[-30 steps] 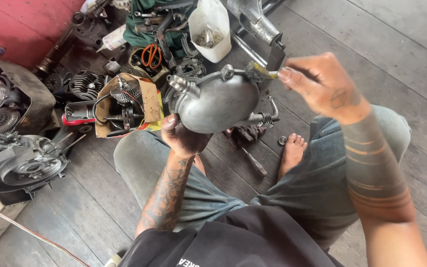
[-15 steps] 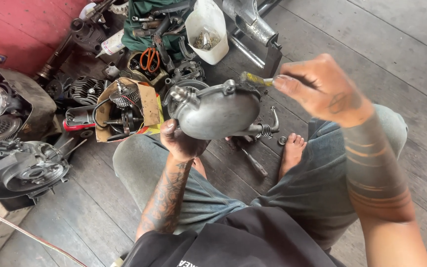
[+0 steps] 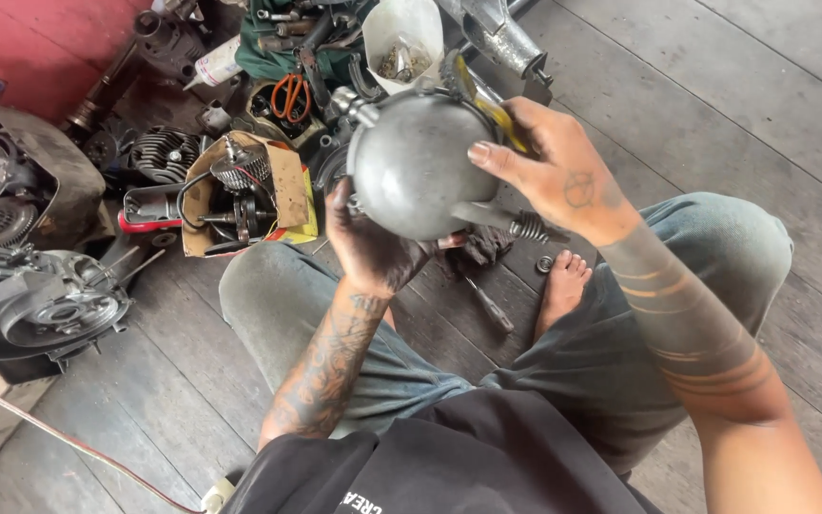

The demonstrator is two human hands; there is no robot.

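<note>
two hands were on one rounded grey metal engine cover (image 3: 413,164), held up above the person's lap. the left hand (image 3: 370,249) supported it from below, fingers curled up around its lower edge in a firm cupping grip. the right hand (image 3: 552,169) lay against the cover's right side, thumb pressed flat on the dome and fingers partly closed around a yellow-handled tool (image 3: 487,107) that ran along the cover's upper edge; how tightly they closed could not be told. a spring-wound stub (image 3: 523,227) stuck out of the cover just under the right hand. a screwdriver (image 3: 487,306) lay on the plank floor (image 3: 715,86) below both hands, beside a bare foot (image 3: 561,287). beyond the hands stood a white plastic tub (image 3: 401,43) of small parts. a cardboard box (image 3: 249,195) holding engine pieces sat out past the left hand, and a grey crankcase half (image 3: 45,314) lay further out on that side.
</note>
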